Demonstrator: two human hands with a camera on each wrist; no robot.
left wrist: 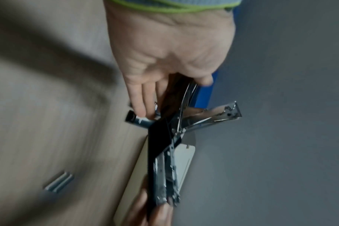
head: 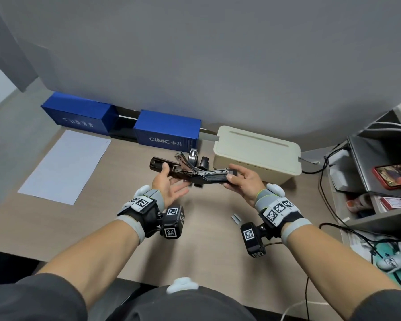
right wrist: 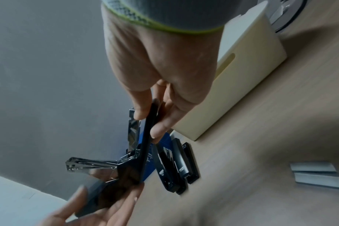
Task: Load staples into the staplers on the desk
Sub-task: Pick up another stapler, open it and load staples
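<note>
I hold an opened stapler (head: 213, 178) above the desk between both hands. Its dark cover, metal pusher arm (left wrist: 219, 113) and magazine are spread apart at the hinge. My left hand (head: 171, 181) supports the dark cover from below, thumb curled over its top, fingers straight. My right hand (head: 232, 178) pinches the far end of the base and magazine (right wrist: 145, 145) between thumb and fingers. Two more black staplers (right wrist: 174, 165) lie on the desk behind, beside the cream box. Two strips of staples (head: 236, 218) lie on the desk near my right wrist.
Two blue container-shaped boxes (head: 167, 130) stand along the wall. A cream box (head: 257, 151) sits to their right. A white sheet of paper (head: 65, 165) lies at the left. A grey shelf unit (head: 380, 158) with a red phone and cables borders the right side.
</note>
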